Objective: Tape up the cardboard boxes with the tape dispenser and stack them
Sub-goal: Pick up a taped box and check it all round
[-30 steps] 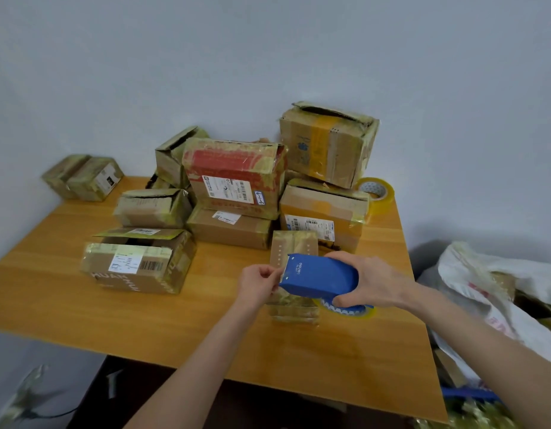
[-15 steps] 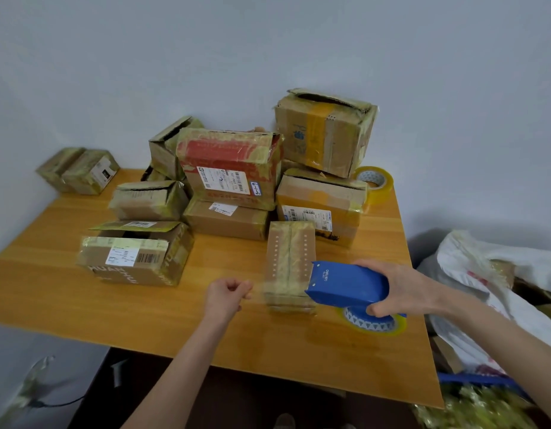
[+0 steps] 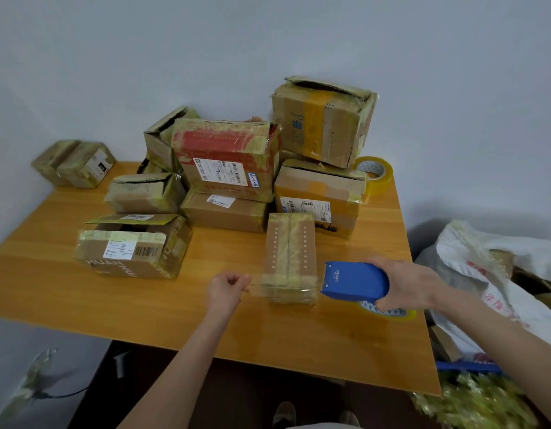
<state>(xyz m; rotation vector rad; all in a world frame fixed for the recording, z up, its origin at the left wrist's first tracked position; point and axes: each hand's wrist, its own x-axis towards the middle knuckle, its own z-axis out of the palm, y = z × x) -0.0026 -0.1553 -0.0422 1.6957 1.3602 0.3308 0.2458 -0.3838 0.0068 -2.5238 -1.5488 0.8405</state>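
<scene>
A small narrow cardboard box [image 3: 290, 255] lies near the front of the wooden table [image 3: 299, 342], its top seam covered with tape. Left of the box, my left hand [image 3: 226, 289] pinches the end of a clear tape strip stretched across the box's near end. Right of the box, my right hand [image 3: 405, 284] grips the blue tape dispenser [image 3: 354, 281], whose yellowish roll shows underneath.
Several taped and half-open cardboard boxes are piled behind, the tallest stack [image 3: 323, 125] at the back right. A spare tape roll [image 3: 374, 171] stands beside it. Two small boxes [image 3: 74, 162] sit far left. White bags [image 3: 497, 274] crowd the table's right side.
My right hand drew the dispenser from over the box to its right side. My left hand slid left with the tape end, and the strip now spans the box's near end.
</scene>
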